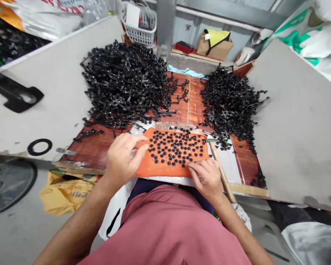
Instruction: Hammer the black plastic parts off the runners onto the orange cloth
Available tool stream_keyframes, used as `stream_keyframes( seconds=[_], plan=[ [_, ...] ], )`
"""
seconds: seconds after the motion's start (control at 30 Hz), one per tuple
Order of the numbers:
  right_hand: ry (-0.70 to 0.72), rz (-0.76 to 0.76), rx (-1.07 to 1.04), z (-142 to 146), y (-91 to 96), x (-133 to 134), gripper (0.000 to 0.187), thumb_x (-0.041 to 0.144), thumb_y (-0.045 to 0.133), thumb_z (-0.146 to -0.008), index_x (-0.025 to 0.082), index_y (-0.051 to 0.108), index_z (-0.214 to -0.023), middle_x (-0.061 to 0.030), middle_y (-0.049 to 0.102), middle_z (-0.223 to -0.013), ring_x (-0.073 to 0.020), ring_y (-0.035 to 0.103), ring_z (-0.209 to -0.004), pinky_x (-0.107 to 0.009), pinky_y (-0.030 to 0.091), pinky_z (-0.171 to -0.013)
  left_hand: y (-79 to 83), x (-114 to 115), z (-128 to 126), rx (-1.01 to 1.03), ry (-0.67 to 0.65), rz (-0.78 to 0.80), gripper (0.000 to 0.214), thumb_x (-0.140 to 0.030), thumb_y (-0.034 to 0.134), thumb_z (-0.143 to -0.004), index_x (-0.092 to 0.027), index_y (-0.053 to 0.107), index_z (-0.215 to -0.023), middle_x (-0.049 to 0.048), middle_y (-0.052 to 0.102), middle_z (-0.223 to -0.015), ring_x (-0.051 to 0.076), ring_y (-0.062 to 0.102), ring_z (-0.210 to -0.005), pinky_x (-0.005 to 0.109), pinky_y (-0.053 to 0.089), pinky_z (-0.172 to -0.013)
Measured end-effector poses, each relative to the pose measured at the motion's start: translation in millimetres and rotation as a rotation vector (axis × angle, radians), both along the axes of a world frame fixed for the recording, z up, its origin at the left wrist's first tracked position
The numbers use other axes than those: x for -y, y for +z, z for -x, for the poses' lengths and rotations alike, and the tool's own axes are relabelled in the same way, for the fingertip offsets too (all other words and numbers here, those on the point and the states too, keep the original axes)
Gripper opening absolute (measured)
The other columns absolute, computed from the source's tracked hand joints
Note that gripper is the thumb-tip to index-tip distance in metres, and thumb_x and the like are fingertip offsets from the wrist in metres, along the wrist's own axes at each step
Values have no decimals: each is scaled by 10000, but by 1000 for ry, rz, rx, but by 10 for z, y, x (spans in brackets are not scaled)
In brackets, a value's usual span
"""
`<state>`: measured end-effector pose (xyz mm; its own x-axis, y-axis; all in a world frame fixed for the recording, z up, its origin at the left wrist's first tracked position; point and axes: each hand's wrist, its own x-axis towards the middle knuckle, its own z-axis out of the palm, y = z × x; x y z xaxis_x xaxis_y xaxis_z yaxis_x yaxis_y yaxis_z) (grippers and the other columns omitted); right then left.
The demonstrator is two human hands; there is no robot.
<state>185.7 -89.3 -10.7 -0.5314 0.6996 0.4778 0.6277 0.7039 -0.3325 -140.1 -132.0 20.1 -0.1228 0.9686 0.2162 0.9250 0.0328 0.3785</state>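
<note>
Basically, left hand (pixel 127 154): thumb and index apart at left edge of orange cloth (pixel 160 170). Right hand (pixel 206 176): fingers bunched near right corner, can't tell if pinching. Small black pieces (pixel 177 153) scattered on cloth: likely light, stiff, maybe slick; pinch by rims. Left pile (pixel 124 84), right pile (pixel 228 99) beyond.

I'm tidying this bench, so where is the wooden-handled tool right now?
In the head view, the wooden-handled tool lies right of centre, just to the right of the orange mat and the right hand.
</note>
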Motion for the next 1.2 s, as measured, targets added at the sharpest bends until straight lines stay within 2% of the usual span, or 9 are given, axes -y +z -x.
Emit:
stream_keyframes(
  seconds=[0.1, 0.2, 0.27, 0.57, 0.7, 0.87, 0.93, 1.1, 1.2],
  plan=[
    [-121, 68, -204, -241, -224, 132, 143, 174, 641, -962, 232, 751, -1032, -38, 710, -799, -204, 609, -747, -396, 433, -772, -182, -146, 17, 17, -74, 14, 318, -350, 447, -1007, -190, 721, -1032, 72, 704, -933, 233, 656, -931, 370, 506, -923],
    [-182, 112, -288, -355, -416, 211, 170, 169, 590, -983, 218, 739, -1048, -45, 700, -803, -204, 642, -749, -365, 495, -720, -406, -286, 47, -21, -172, 142, 313, -310, 487, -946, -154, 709, -1101, 102, 729, -975, 255, 678, -926, 383, 512, -906],
    [-201, 121, -299, -362, -495, 224, 186, 171, 571, -988, 214, 739, -1055, -51, 706, -818, -201, 660, -756, -346, 524, -700, -492, -338, 63, -64, -196, 184, 319, -293, 482, -930, -149, 698, -1115, 114, 738, -1003, 265, 689, -939, 387, 516, -900],
    [-250, 103, -354, -366, -575, 223, 182, 224, 587, -971, 224, 762, -1020, -55, 712, -785, -208, 661, -713, -360, 537, -681, -563, -341, 24, -150, -197, 153, 220, -284, 450, -979, -201, 652, -1012, 100, 752, -1041, 250, 693, -985, 367, 515, -922],
    [-242, 85, -380, -382, -605, 217, 164, 214, 608, -956, 223, 766, -996, -47, 703, -764, -206, 654, -693, -359, 529, -672, -472, -329, 39, -247, -209, 167, 249, -291, 404, -1018, -183, 625, -984, 117, 734, -1020, 251, 682, -983, 378, 509, -927],
    [-233, 78, -385, -381, -648, 198, 153, 208, 622, -945, 224, 769, -985, -56, 716, -774, -212, 656, -697, -365, 520, -672, -119, -375, 39, -443, -344, 292, 354, -298, 354, -1035, -157, 658, -920, 143, 745, -936, 268, 702, -916, 376, 518, -860],
    [-233, 74, -390, -376, -651, 198, 154, 208, 620, -946, 222, 769, -982, -61, 721, -783, -214, 657, -706, -369, 521, -684, -34, -433, 2, -501, -390, 337, 359, -279, 359, -1026, -151, 674, -910, 151, 752, -909, 271, 713, -877, 364, 520, -817],
    [-230, 74, -407, -359, -639, 210, 171, 199, 597, -955, 223, 762, -992, -51, 713, -774, -205, 652, -711, -355, 526, -687, -30, -573, -123, -556, -414, 379, 367, -296, 368, -1017, -157, 687, -902, 156, 767, -902, 265, 725, -813, 328, 509, -734],
    [-224, 81, -414, -351, -641, 214, 185, 188, 585, -956, 224, 760, -1002, -52, 720, -790, -206, 662, -728, -350, 530, -692, -28, -566, -110, -509, -405, 372, 383, -340, 353, -1025, -172, 683, -928, 148, 774, -912, 274, 733, -829, 324, 501, -713]
  ],
)
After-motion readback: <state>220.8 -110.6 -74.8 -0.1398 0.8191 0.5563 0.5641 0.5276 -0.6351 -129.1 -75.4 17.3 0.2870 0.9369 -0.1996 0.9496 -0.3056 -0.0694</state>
